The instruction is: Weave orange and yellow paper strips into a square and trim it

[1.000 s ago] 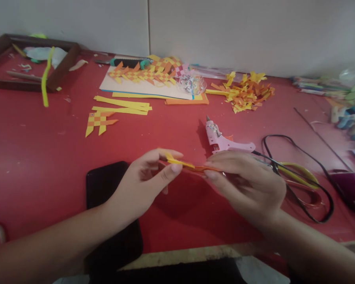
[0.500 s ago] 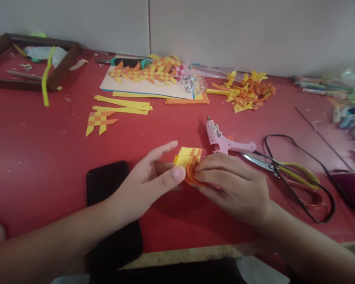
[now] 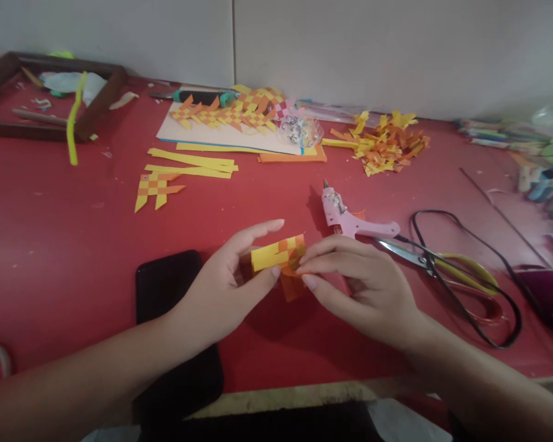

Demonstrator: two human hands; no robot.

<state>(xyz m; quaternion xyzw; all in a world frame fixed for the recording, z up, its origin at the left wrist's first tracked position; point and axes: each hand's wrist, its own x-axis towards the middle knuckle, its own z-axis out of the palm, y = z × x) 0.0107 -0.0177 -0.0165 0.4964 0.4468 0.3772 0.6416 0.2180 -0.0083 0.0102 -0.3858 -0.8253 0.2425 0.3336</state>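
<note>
Between my hands, above the red table, is a small piece woven from yellow and orange paper strips (image 3: 271, 255). My left hand (image 3: 233, 279) grips its left side, thumb in front and fingers behind. With thumb and fingertips, my right hand (image 3: 364, 282) pinches an orange strip at the piece's right side. Another orange end hangs below the weave. A finished-looking woven paper fish (image 3: 154, 189) lies flat to the left, below several loose yellow strips (image 3: 193, 161).
A pink glue gun (image 3: 350, 221) lies beyond my right hand, beside scissors (image 3: 465, 282) and a looped black cord. A black phone (image 3: 168, 285) is under my left forearm. Behind are woven fish (image 3: 221, 115) on white paper, paper scraps (image 3: 387, 144) and a wooden frame (image 3: 115, 77).
The woven piece has turned and shifted left, so more of its yellow strips and checks show. My right fingers have moved from covering its orange part to pinching one strip.
</note>
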